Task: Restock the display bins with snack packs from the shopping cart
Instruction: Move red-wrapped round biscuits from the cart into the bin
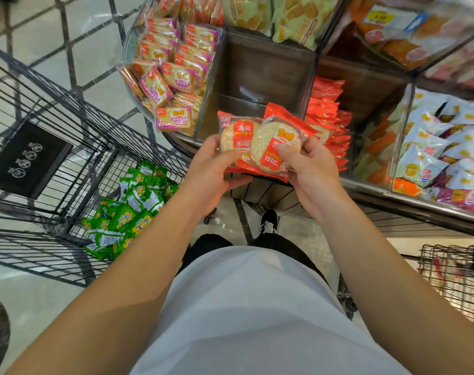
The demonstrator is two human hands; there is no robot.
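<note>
head view, looking steeply down, close

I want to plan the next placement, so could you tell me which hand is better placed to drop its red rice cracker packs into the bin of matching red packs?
Probably the right hand: its red rice cracker pack sits nearest the red-pack bin. The left hand is farther away.

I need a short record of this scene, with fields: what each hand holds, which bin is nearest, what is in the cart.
left hand: grips red snack packs
right hand: grips the same packs, thumb on top
nearest bin: red pack bin, just beyond the hands
left bin: pink packs
cart: green packs
</note>
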